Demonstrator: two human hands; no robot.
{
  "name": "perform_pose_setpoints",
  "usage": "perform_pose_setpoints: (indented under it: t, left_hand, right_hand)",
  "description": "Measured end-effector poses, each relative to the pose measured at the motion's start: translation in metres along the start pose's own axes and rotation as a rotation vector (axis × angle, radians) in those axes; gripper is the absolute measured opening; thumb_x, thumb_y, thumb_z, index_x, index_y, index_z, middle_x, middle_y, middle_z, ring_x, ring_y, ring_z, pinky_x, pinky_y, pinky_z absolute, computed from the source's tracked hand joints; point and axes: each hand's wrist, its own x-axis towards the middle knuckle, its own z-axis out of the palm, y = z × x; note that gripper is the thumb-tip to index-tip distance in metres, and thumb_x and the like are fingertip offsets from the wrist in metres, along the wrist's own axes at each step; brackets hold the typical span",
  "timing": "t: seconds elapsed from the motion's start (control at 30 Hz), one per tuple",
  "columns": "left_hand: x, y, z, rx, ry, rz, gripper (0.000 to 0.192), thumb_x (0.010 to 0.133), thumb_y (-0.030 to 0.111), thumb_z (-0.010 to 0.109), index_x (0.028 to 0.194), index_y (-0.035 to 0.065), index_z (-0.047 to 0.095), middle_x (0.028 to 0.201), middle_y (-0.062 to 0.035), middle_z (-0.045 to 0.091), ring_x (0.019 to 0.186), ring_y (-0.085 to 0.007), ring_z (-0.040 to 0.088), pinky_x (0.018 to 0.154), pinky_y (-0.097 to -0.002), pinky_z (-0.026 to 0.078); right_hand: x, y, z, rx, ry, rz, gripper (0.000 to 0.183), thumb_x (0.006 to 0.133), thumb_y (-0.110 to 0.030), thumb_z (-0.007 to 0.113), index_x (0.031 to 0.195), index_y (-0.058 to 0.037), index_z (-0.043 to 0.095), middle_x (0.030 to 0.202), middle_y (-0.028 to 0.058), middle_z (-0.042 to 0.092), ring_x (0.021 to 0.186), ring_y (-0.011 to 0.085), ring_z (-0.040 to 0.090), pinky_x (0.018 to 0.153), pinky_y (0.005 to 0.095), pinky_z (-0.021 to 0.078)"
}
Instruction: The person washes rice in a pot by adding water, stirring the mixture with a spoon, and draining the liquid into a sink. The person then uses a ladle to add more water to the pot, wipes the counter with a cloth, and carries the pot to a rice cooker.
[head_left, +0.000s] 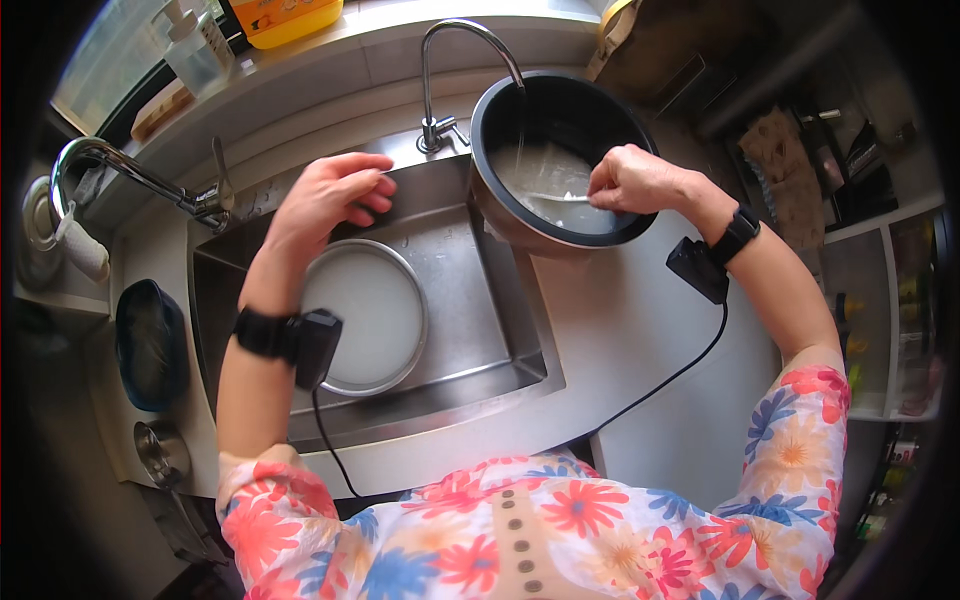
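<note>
My right hand (637, 180) is at the near right rim of a dark-lined inner cooking pot (570, 105). Its fingers pinch the handle of a pale utensil (559, 198), perhaps a spoon, whose far end dips into cloudy water (540, 176). From a slim gooseneck tap (426, 82) a thin stream runs into the pot, which stands at the sink's right edge. Loosely curled and holding nothing, my left hand (334, 191) hovers over the far left of the steel sink (469, 300). Below it in the sink sits a round metal basin (375, 389) of whitish water.
A larger chrome faucet (120, 169) arches at the left. Beside the sink are a dark blue tub (150, 345) and a metal ladle or small pan (161, 454). A pump bottle (196, 49) stands on the sill. Black cables (667, 375) hang from both wrist devices.
</note>
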Motion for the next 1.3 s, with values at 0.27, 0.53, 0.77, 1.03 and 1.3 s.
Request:
perform_pose_setpoints:
  t: [0.27,0.53,0.77,1.03,1.3]
  left_hand:
    - [0.109,-0.052,0.031,-0.071,-0.015,-0.212,0.032,0.089,0.016,0.053,0.116,-0.0003,0.053,0.089,-0.0070,0.065,0.074,-0.0137,0.064,0.062,-0.0276,0.051]
    - [0.161,-0.071,0.059,-0.144,-0.121,-0.274,0.031,0.085,0.007,0.048,0.115,0.0000,0.053,0.084,-0.0065,0.063,0.071,-0.0142,0.061,0.063,-0.0299,0.049]
    - [0.168,-0.086,0.055,-0.432,-0.124,-0.032,0.025,0.085,0.006,0.053,0.109,0.0000,0.056,0.085,-0.0059,0.063,0.076,-0.0139,0.061,0.065,-0.0270,0.050]
    - [0.159,-0.063,0.048,-0.590,-0.072,0.151,0.035,0.088,0.011,0.055,0.119,-0.0036,0.049,0.107,-0.0122,0.060,0.090,-0.0182,0.062,0.070,-0.0267,0.051]
    - [0.063,-0.029,0.086,-0.291,0.039,0.096,0.029,0.091,0.034,0.055,0.088,0.0057,0.058,0.063,0.0015,0.054,0.049,-0.0042,0.049,0.042,-0.0170,0.040]
  right_hand:
    - [-0.018,-0.032,-0.035,0.054,-0.148,0.095,0.018,0.083,-0.014,0.062,0.093,-0.0006,0.068,0.062,0.0046,0.062,0.054,0.0097,0.057,0.049,0.0243,0.0457]
    - [0.006,-0.004,-0.018,-0.053,-0.080,0.120,0.017,0.078,-0.013,0.061,0.090,-0.0023,0.069,0.073,0.0132,0.066,0.069,0.0213,0.065,0.068,0.0318,0.0507]
    - [0.014,0.010,-0.020,-0.303,0.240,0.135,0.018,0.077,-0.016,0.061,0.090,-0.0088,0.070,0.086,0.0128,0.067,0.084,0.0282,0.064,0.077,0.0356,0.0504]
    - [0.013,0.014,-0.018,-0.345,0.331,0.128,0.017,0.077,-0.015,0.058,0.086,-0.0058,0.070,0.078,0.0137,0.066,0.078,0.0296,0.064,0.073,0.0371,0.0509]
    - [-0.009,-0.004,-0.024,-0.189,-0.109,0.105,0.017,0.077,-0.012,0.059,0.087,-0.0007,0.069,0.070,0.0125,0.065,0.064,0.0211,0.064,0.062,0.0307,0.0514]
